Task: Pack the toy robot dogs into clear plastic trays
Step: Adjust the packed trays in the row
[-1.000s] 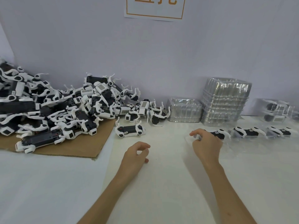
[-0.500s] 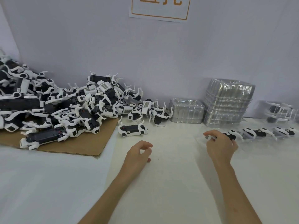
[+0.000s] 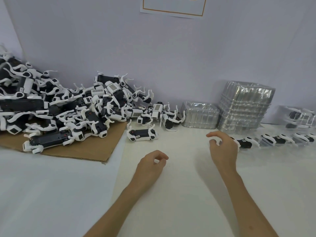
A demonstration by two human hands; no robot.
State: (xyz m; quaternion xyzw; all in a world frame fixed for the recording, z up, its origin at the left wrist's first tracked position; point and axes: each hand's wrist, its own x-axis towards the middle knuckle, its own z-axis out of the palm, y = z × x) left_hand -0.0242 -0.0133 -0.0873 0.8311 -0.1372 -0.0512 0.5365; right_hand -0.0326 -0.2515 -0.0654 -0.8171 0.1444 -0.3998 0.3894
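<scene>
Releasing: your right hand (image 3: 224,147) has come off the left end of the nearest packed dog (image 3: 244,142), where it was pinching half a second ago. Now its fingers are loosely spread and carry nothing, just left of that dog.
Left hand: your left hand (image 3: 150,163) has hardly moved. It is low over the counter (image 3: 188,194) with its fingers loosely curled, thumb close to forefinger, and nothing is between them.
Meaning for the task: I judge this dog is finished and added to the row of packed trays (image 3: 280,140). Both hands are free, so the next dog can be fetched.
Next dog: a single toy robot dog (image 3: 142,134) lies on its back just beyond the corner of the cardboard (image 3: 82,151), apart from both hands. It seems the easiest to take.
Supply: the pile of dogs (image 3: 68,108) is on the cardboard. Empty clear trays stand at the wall, in a low stack (image 3: 200,115) and a tall stack (image 3: 244,106).
Hidden: your right hand covers the left end of the nearest packed dog, so I cannot tell whether it sits fully in its tray.
Hard to see: the edges of the clear trays almost vanish on the white counter. Whether your left hand touches the counter is also not clear.
Cut off: the row runs out of the right edge, so it cannot be counted, and the sign (image 3: 172,6) is cut at the top.
</scene>
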